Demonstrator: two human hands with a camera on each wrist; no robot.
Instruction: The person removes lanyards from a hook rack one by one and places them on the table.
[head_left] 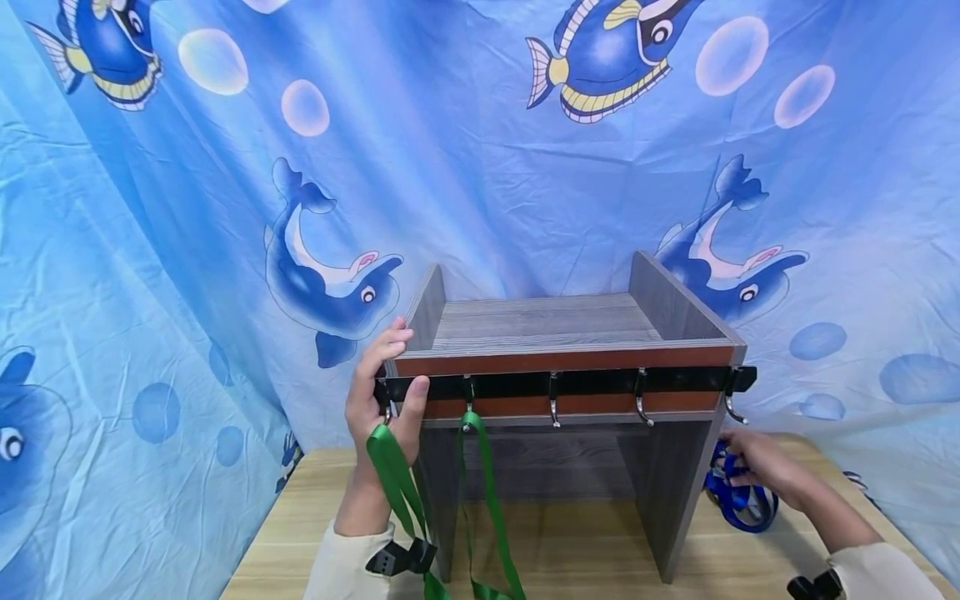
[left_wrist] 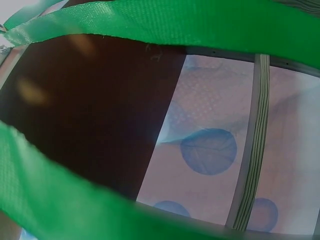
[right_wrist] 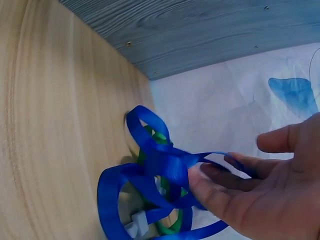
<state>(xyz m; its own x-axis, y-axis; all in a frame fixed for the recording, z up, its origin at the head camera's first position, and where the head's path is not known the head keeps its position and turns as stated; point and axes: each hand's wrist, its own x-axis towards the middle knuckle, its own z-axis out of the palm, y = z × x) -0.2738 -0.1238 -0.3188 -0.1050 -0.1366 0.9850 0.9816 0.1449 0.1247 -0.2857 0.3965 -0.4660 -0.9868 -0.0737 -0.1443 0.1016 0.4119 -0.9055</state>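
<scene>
My left hand [head_left: 384, 400] grips the left end of a grey wooden shelf [head_left: 540, 319], thumb across the black hook rail [head_left: 517, 385] on its front. A green ribbon [head_left: 392, 468] hangs at the leftmost hook by that thumb, and another green ribbon [head_left: 495, 508] loops over the second hook. Green bands cross the left wrist view, where the hand is out of sight. On the table right of the shelf, my right hand [head_left: 776, 473] pinches a bundled blue ribbon [right_wrist: 165, 167]. Bits of green ribbon [right_wrist: 172, 225] and a pale grey piece [right_wrist: 139, 226] show among its loops.
Bare metal hooks [head_left: 555, 402] continue along the rail to the right. The shelf stands on a light wooden table [head_left: 570, 550], its right side panel [head_left: 670, 500] close to the blue bundle. A blue curtain [head_left: 480, 183] with printed fish and dolphins hangs behind.
</scene>
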